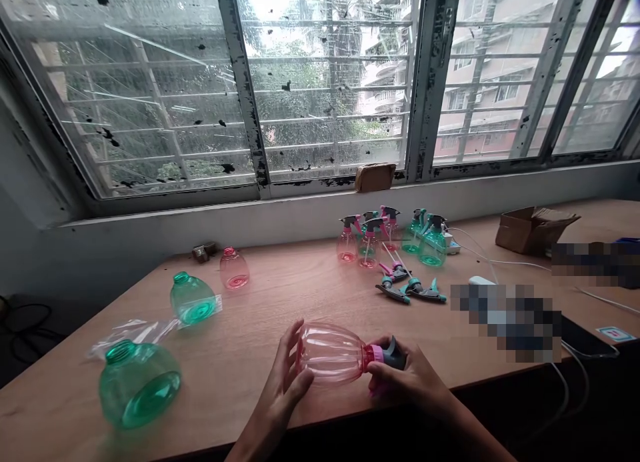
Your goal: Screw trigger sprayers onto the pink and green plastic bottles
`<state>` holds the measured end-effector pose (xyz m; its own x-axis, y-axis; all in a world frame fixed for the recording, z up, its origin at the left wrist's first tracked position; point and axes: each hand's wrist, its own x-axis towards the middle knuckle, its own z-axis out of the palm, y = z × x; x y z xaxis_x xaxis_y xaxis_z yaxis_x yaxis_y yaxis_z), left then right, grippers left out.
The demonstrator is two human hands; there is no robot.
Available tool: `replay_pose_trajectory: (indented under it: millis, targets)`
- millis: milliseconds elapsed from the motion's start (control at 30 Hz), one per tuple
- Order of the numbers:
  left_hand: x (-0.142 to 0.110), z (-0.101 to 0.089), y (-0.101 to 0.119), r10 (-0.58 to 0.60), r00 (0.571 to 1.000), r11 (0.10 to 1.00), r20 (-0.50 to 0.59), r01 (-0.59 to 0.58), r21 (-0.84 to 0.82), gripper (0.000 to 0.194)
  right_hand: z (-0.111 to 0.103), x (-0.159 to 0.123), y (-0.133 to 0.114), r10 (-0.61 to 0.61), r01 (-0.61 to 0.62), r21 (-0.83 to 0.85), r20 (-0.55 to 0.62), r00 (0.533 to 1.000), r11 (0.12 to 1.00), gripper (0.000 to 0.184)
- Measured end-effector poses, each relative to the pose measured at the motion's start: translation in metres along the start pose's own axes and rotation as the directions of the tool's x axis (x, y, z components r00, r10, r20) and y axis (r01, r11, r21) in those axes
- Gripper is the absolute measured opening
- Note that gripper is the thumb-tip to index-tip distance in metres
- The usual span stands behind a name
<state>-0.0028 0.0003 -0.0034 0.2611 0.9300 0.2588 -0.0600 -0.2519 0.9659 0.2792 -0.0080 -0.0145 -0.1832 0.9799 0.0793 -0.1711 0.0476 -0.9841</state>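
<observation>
A clear pink spray bottle [333, 352] lies on its side near the front edge of the wooden table [260, 315]. My left hand [286, 377] cups its base, fingers wrapped round it. Around the grey and pink trigger head [389, 354] screwed onto the bottle's neck, my right hand [405, 381] is closed. Three loose trigger heads [407, 283] lie on the table beyond the bottle.
Two green bottle bodies [136, 385] [193, 299] and a pink one [233, 269] lie at the left with an empty plastic bag [133, 332]. Several assembled spray bottles [390, 239] stand by the window wall. A cardboard box [533, 229], cables and a phone [583, 339] are at the right.
</observation>
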Motion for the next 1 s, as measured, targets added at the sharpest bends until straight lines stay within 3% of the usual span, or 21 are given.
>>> replay_pose_trajectory:
  millis: [167,333,433,600,800,1000]
  targets:
    - [0.002,-0.001,-0.003,0.02,1.0,1.0,-0.001,-0.02,0.024,0.067,-0.001,0.0,0.002,0.021,-0.021,0.006,0.008,1.0,1.0,0.053]
    - [-0.005,0.0,0.001,0.143,0.987,0.989,0.067,-0.146,0.031,0.088,-0.003,0.003,-0.001,0.038,-0.039,0.028,0.025,0.999,0.999,0.06]
    - [-0.004,-0.001,0.0,0.119,0.991,0.992,0.057,-0.121,0.023,0.094,-0.001,0.003,-0.001,0.036,-0.037,0.033,0.021,0.999,0.999,0.06]
    - [-0.001,-0.002,-0.001,0.043,0.999,0.999,0.022,-0.044,0.024,0.068,0.001,0.001,-0.003,0.036,-0.037,0.046,0.023,0.999,0.998,0.059]
    - [-0.007,0.0,0.004,0.169,0.982,0.985,0.09,-0.172,0.031,0.088,-0.004,0.004,-0.007,0.023,-0.025,0.054,0.045,0.999,0.998,0.062]
    - [0.0,-0.004,-0.01,0.055,0.995,0.997,0.084,-0.05,-0.052,0.092,0.002,0.001,0.006,0.007,-0.007,0.06,0.005,1.0,0.998,0.059]
